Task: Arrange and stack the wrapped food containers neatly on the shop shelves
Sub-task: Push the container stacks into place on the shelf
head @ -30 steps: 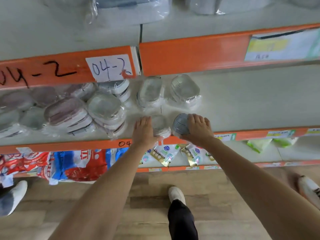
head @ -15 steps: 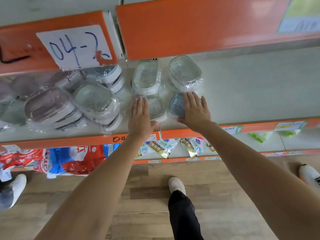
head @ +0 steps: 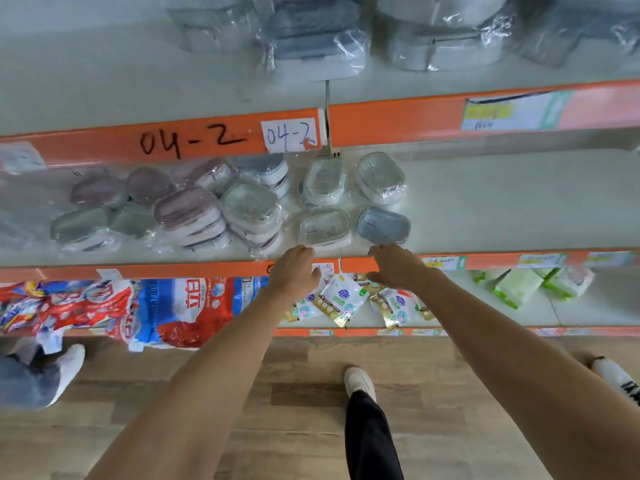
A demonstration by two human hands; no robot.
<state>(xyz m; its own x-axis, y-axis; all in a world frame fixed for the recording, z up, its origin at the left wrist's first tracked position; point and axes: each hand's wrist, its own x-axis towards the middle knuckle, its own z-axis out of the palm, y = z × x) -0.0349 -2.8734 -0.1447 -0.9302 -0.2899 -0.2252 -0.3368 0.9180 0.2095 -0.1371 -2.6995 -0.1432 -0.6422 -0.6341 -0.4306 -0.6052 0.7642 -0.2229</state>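
My left hand point(head: 294, 271) and right hand point(head: 398, 268) hang loose-fingered, holding nothing, at the shelf edge point(head: 485, 261); beyond, 4 wrapped containers point(head: 323, 226) sit squared in 2 rows, while I judge the jumbled pile point(head: 187, 209) left needs stacking.

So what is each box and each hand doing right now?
Left hand: fingers loosely curled, holding nothing, at the shelf edge.
Right hand: relaxed, holding nothing, at the shelf edge.
Clear container: wrapped, lying flat, front row.
Grey-blue container: wrapped, flat, beside it.
Two back containers: wrapped, standing in a row behind.
Pile of containers: wrapped, heaped and tilted, untidy.
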